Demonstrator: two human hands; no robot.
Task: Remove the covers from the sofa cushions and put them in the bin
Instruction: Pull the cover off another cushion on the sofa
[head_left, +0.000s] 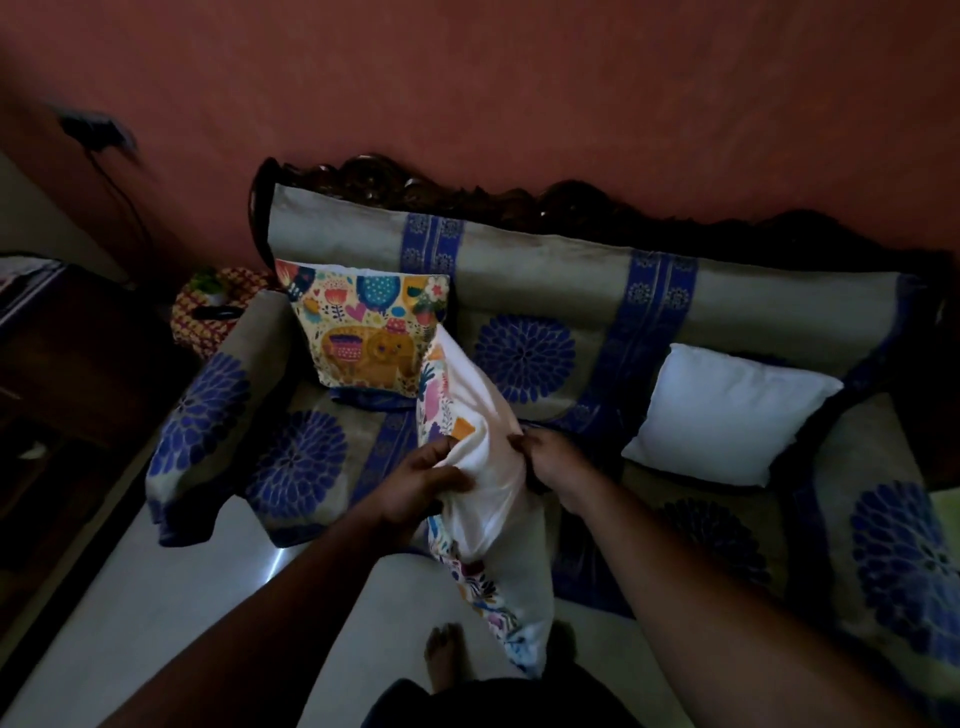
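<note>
I hold a white cushion (483, 405) upright in front of the sofa (545, 291), with its colourful floral cover (488, 587) partly pulled down and hanging below. My left hand (421, 488) grips the fabric on the left side. My right hand (550, 457) pinches the fabric on the right side. A second cushion in a bright elephant-print cover (369, 332) leans against the sofa back at the left. A bare white cushion (727, 410) lies on the seat at the right. No bin is in view.
The sofa wears a grey throw with blue flower prints. A small round table (208, 312) with a patterned cloth and a plant stands left of it. Dark wooden furniture (67, 364) fills the far left. My bare foot (441, 654) is on the pale floor.
</note>
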